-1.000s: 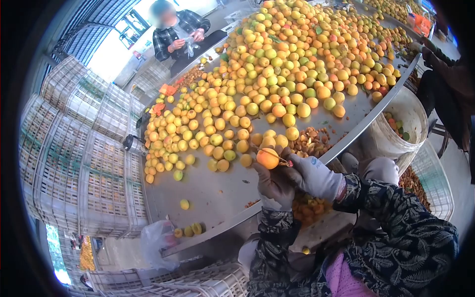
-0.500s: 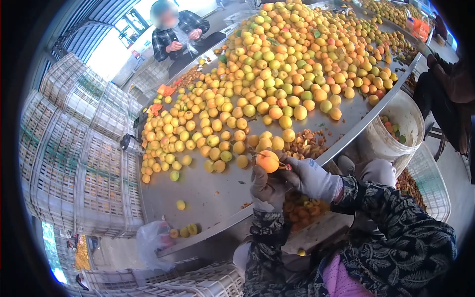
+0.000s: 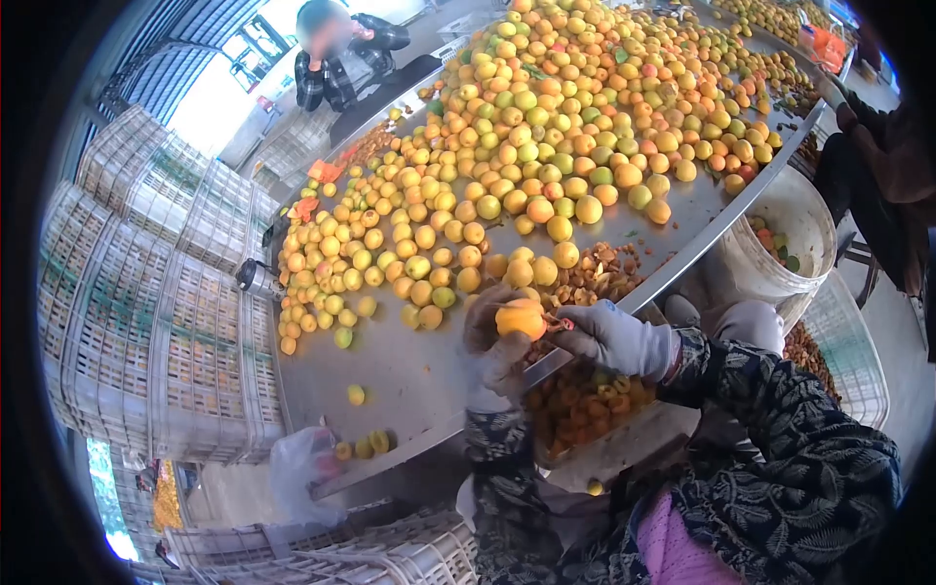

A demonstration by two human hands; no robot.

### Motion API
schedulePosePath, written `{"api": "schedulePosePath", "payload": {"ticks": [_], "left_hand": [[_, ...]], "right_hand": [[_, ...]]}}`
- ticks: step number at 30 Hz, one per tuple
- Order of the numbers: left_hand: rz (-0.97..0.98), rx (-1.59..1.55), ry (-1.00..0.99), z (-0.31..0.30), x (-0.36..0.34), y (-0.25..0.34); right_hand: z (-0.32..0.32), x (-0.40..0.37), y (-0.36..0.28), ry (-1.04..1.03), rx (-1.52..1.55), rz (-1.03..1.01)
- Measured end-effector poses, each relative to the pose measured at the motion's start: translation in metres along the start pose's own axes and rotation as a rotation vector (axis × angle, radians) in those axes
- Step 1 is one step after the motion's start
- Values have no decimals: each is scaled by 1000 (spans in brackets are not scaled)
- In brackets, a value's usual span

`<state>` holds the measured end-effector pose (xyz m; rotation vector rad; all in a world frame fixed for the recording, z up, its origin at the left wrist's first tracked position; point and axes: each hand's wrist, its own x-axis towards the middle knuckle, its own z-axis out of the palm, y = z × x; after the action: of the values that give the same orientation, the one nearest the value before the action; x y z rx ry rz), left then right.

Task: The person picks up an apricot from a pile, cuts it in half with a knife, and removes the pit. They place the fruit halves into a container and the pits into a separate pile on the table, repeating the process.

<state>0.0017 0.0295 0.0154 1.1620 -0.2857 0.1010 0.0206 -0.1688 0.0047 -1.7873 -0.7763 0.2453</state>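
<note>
My gloved left hand (image 3: pixel 495 343) is closed around an orange apricot (image 3: pixel 521 318), held just above the near edge of the metal table. My right hand (image 3: pixel 616 339), in a pale glove, pinches a small tool with a red part (image 3: pixel 563 324) against the fruit's right side. How far the tool reaches into the apricot cannot be made out. Beyond my hands, a large heap of yellow, orange and green apricots (image 3: pixel 556 146) covers much of the table. Brown apricot pits or scraps (image 3: pixel 597 278) lie close to my right hand.
Below the metal table's edge (image 3: pixel 726 229) sits a container of apricot halves (image 3: pixel 595 414). A white bucket (image 3: pixel 814 239) stands at right, near a seated person (image 3: pixel 877 185). Stacked crates (image 3: pixel 156 341) line the left; a plastic bag (image 3: pixel 297 473) hangs at the near corner. Another person (image 3: pixel 341 63) sits across.
My left hand has shifted slightly left and turned with the apricot, while my right hand keeps the tool at its side. The person across has raised both hands toward their head.
</note>
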Motion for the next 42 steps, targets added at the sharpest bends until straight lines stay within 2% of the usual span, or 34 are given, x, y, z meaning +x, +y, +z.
{"api": "schedulePosePath", "payload": {"ticks": [1, 2, 4, 6, 8, 9, 11, 12, 14, 15, 17, 18, 20, 22, 25, 27, 28, 30, 31, 33, 34, 36, 37, 39, 42], "left_hand": [[-94, -223, 127, 19, -5, -6], [-92, -221, 118, 28, -7, -13], [-215, -512, 201, 35, -10, -22], [-162, -515, 187, 26, -7, -20], [-178, -317, 84, 11, -4, -3], [-177, -318, 86, 10, -3, 7], [-261, 53, 111, 12, 0, 33], [-264, 55, 111, 3, 4, 35], [-244, 592, -164, -14, 11, 36], [-250, 594, -166, -14, 8, 35], [-207, 515, -71, -6, 4, 33], [-202, 515, -75, 3, 1, 22], [-224, -385, 186, 24, -7, -15], [-217, -418, 225, 27, -9, -27], [-247, -516, 273, 30, -11, -16], [-190, -240, 172, 17, -6, -5], [-190, -241, 171, 15, -5, 5], [-387, 90, 103, 14, -2, 27], [-392, 92, 101, 9, 0, 29], [-344, 418, 20, 3, 3, 31], [-345, 419, 20, 8, 1, 34], [-343, 243, 169, 25, -8, 40], [-341, 246, 167, 29, -13, 24], [-62, -352, 340, 34, -17, -18], [-105, -416, 343, 43, -15, -18]], "right_hand": [[0, 1, -1, 62, 44, -24], [0, 3, -7, 70, 42, -28], [-1, 3, -22, 160, 161, -25], [-10, 3, -26, 85, 91, 15], [-16, 4, -23, 11, 19, 49], [-18, 4, -18, -26, -2, 37], [-19, 4, -14, -61, -19, 26], [-19, 4, -12, -91, -25, 4], [-19, 3, -7, -119, -23, -14], [-19, 3, -3, -142, -16, -10], [-19, 2, -2, -162, -11, -5], [-19, 2, -6, -109, 34, -19], [-17, 2, -7, -44, 81, -41], [-10, 3, -6, 67, 156, -74], [-17, 2, -15, -46, 136, 47], [-19, 2, -10, -61, 107, 21], [-21, 1, -9, -72, 76, -6], [-24, 2, -9, -130, 60, 36], [-24, 1, -8, -190, 47, 78], [-22, 2, -8, -201, 59, 80], [-21, 3, -7, -216, 64, 80], [-19, 2, -4, -208, 173, 69], [-17, 2, -2, -200, 282, 58], [-7, 2, 7, -171, 336, 77], [-5, 1, 4, -154, 413, 113]]}}
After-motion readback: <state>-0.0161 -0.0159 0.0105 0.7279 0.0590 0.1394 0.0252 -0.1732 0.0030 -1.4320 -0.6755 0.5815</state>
